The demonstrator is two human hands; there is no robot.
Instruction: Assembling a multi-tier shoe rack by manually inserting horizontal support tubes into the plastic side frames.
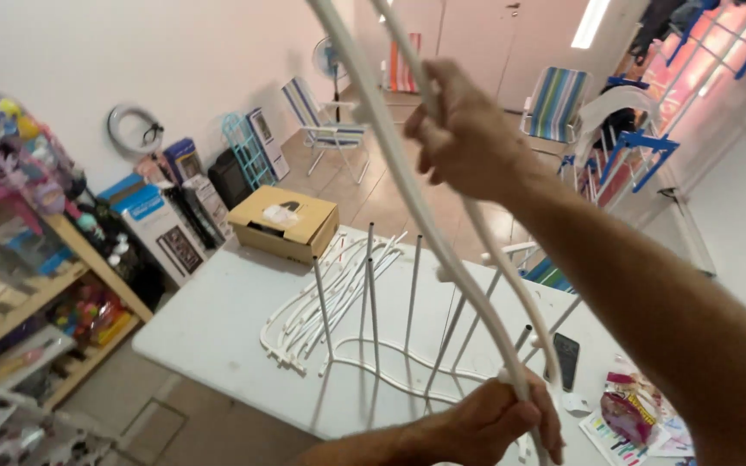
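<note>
**Currently: both hands gripping curved white tubes on a wire frame**

Right now the right hand (468, 129) is closing around the upper run of a thin curved white tube (485, 233), raised high over the table. The left hand (498, 418) is wrapping tight around the lower end of the thicker curved white tube (390, 147), just above the table (218, 319). Neither hand is sitting open.

Judgement: the arcs are looking springy, so gripping near both ends and flexing slowly is keeping them from whipping out. Keeping the lower grip low is steadying the base ring (390, 362).

Shapes and materials:
- Tubes: smooth, white, round-section, probably coated metal or plastic, bending in long arcs.
- Straight rods (370, 285) are standing upright from the wavy white base ring.
- More white curved pieces (321, 302) are lying in a loose pile on the matte white table.
- Cardboard box (285, 223) is sitting at the far edge; a dark remote (566, 358) is lying near the left hand.
</note>
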